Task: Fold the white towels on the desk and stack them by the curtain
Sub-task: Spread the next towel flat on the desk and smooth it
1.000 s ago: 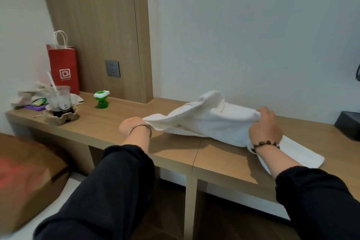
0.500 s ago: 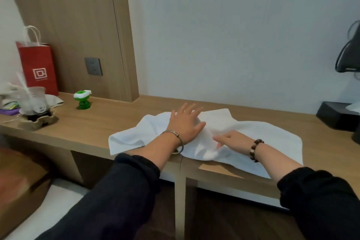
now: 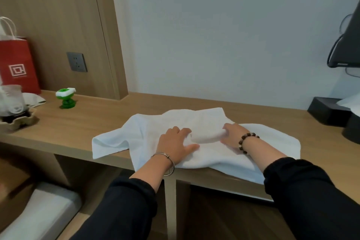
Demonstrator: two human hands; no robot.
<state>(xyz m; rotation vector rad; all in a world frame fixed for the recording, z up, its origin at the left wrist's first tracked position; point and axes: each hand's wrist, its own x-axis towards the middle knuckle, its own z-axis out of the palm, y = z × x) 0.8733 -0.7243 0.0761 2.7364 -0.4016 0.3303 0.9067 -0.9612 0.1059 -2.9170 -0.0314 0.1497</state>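
A white towel (image 3: 204, 122) lies in the middle of the desk (image 3: 97, 122), and it is bumpy, not flat. Its near side hangs a little over the front edge of the desk. The left hand (image 3: 175, 143) and the right hand (image 3: 232, 135) are both on the towel, close together. Each one grabs one end of a puffy fold of cloth that sticks up between them. The right hand's fingertips are hidden in the fold. At the left end of the desk a clear cup (image 3: 11, 97) sits in a cardboard tray (image 3: 17, 122). The cup has a little dark drink at the bottom. Behind it stands a red paper bag (image 3: 17, 64); I cannot see what is in it. A small green thing (image 3: 66, 98) stands near the back edge. At the right end is a black box (image 3: 327, 112) with something white on top. There is bare wood between the green thing and the towel. There is more bare wood behind the towel up to the wall, and also on its right side.
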